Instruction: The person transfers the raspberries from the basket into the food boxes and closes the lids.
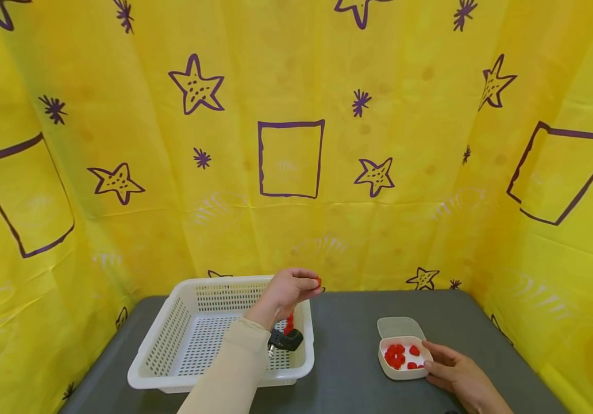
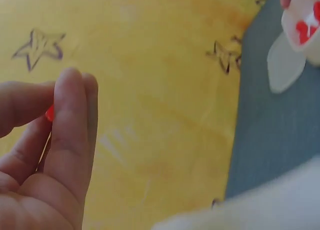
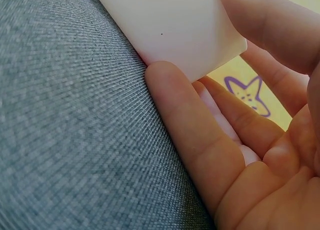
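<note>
My left hand [image 1: 292, 289] is raised over the right side of the white plastic basket [image 1: 143, 356]. It pinches a small red piece [image 1: 319, 282] between thumb and fingertips; in the left wrist view most of this red piece [image 2: 50, 112] is hidden by the fingers. At the right, my right hand [image 1: 459, 376] holds the side of a small white box [image 1: 402, 374], its thumb and fingers around the corner. Several red pieces [image 1: 395, 356] lie in the box, whose translucent lid [image 1: 400, 328] is flipped back. The right wrist view shows the box wall [image 3: 170, 34] between thumb and fingers.
More red pieces [image 1: 289, 323] are inside the basket at its right end, partly behind a black wrist device [image 1: 286, 340] on the left arm. A dark grey table [image 1: 345, 345] separates basket and box. A yellow curtain [image 1: 291, 230] encloses the back and sides.
</note>
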`<state>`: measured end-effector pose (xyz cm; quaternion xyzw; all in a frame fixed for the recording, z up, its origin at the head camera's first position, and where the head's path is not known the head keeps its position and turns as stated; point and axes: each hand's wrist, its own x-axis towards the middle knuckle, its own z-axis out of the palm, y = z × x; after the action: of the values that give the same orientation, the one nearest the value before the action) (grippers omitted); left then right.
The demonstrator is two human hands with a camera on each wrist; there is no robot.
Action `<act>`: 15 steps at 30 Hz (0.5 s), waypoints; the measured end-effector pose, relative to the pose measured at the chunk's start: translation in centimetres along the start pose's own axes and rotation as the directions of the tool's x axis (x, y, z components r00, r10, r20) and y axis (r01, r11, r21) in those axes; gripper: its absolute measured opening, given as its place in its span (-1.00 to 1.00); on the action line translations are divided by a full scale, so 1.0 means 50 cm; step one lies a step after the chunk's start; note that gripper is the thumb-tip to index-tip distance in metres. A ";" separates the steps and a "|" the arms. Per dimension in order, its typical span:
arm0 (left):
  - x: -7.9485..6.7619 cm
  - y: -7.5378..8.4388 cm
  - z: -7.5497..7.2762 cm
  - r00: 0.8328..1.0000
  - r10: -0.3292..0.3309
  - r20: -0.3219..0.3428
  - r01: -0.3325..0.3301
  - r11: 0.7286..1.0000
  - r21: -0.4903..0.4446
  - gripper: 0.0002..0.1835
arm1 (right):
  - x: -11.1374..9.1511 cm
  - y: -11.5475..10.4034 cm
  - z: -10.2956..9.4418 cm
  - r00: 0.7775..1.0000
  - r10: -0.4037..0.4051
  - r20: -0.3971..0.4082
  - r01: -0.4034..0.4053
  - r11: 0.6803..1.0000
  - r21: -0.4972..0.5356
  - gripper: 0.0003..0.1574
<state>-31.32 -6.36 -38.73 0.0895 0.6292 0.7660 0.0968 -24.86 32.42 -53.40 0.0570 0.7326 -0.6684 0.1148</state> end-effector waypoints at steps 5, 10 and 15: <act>-0.008 -0.043 0.096 0.999 0.036 0.037 -0.035 0.999 -0.028 -0.79 | 0.000 0.003 -0.005 1.000 -0.004 0.001 0.004 1.000 -0.007 -0.12; -0.014 -0.121 0.186 0.999 0.016 0.035 -0.017 1.000 0.017 -0.83 | 0.002 0.003 -0.009 0.998 -0.022 0.053 0.022 1.000 -0.005 -0.13; -0.015 -0.204 0.263 0.999 -0.036 -0.018 0.036 0.999 0.034 -0.88 | -0.002 0.003 -0.011 0.995 -0.051 0.081 0.052 0.999 -0.009 -0.15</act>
<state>-26.84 7.81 -46.22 0.0732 0.6447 0.7538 0.1036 -24.76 32.99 -53.49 0.0106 0.7322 -0.6690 0.1275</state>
